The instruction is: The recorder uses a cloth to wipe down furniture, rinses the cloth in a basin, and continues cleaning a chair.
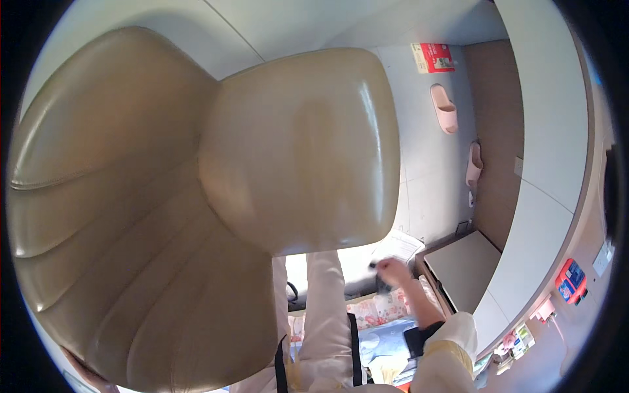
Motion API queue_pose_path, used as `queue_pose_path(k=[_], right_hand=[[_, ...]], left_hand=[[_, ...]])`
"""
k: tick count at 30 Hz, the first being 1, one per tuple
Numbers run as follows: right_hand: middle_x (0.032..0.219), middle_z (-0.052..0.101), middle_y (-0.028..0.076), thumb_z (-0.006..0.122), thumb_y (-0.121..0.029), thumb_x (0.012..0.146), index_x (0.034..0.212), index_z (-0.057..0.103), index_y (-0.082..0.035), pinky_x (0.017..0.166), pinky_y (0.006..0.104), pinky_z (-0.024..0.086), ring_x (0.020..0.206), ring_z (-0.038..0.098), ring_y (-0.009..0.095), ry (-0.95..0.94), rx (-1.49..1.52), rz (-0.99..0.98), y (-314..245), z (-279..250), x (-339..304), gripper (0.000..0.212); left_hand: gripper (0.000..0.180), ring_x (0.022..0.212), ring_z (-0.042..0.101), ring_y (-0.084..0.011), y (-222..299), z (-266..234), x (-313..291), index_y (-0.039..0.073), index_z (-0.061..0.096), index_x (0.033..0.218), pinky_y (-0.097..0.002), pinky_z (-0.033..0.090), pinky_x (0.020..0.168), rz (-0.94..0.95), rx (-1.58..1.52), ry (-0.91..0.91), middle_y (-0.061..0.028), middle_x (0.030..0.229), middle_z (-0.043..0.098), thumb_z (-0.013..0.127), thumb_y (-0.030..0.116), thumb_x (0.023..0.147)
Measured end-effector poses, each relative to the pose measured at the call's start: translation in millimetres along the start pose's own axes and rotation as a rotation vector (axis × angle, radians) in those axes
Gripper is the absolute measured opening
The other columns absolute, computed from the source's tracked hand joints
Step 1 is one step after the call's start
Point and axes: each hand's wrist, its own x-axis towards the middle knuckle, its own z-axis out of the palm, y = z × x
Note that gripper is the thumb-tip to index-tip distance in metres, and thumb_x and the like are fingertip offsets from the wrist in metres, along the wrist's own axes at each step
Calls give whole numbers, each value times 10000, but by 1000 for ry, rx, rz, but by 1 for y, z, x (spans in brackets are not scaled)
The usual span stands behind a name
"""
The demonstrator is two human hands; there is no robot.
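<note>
One right hand past upper edge of floral cloth | curled; if gripping dark thing, I cannot tell | I should go slowly

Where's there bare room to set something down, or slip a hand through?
The tan chair seat is bare, bordered by its curved backrest. The pale floor is open between the seat's right edge and the pink slippers. It's crowded around the right hand, with a white sheet, floral cloth and the person's legs close by.
</note>
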Motion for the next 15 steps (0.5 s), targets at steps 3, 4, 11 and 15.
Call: queue_pose_path(k=[3, 4, 11, 15], right_hand=[[685, 617, -1, 616, -260, 861, 824, 659, -32, 561, 272, 448, 610, 531, 84, 395, 433, -305, -27, -116, 7, 234], [709, 647, 87, 590, -283, 857, 866, 667, -15, 621, 311, 464, 658, 595, 180, 480, 426, -359, -74, -158, 0, 279], [932, 598, 128, 611, -271, 814, 985, 675, -165, 690, 414, 502, 827, 604, 322, 1313, -206, -848, -272, -284, 41, 211], [935, 559, 119, 609, -233, 804, 1023, 662, -189, 640, 432, 499, 783, 585, 328, 1275, -313, -695, -277, -257, 61, 230]], left_hand=[[587, 1351, 214, -238, 10, 10, -7, 101, 205, 1439, -371, 160, 1111, -28, -20, 23, -81, 1488, 201, 290, 440, 967], [587, 1350, 216, -237, 16, 10, -10, 103, 206, 1439, -370, 160, 1111, -13, -7, 35, -79, 1487, 205, 286, 443, 967], [587, 1359, 198, -245, 7, 3, 1, 120, 202, 1441, -381, 160, 1113, -86, -75, 92, -88, 1495, 176, 301, 445, 963], [590, 1364, 185, -251, -1, -5, 7, 128, 195, 1442, -394, 168, 1115, 54, 156, -80, -102, 1497, 160, 305, 450, 961]])
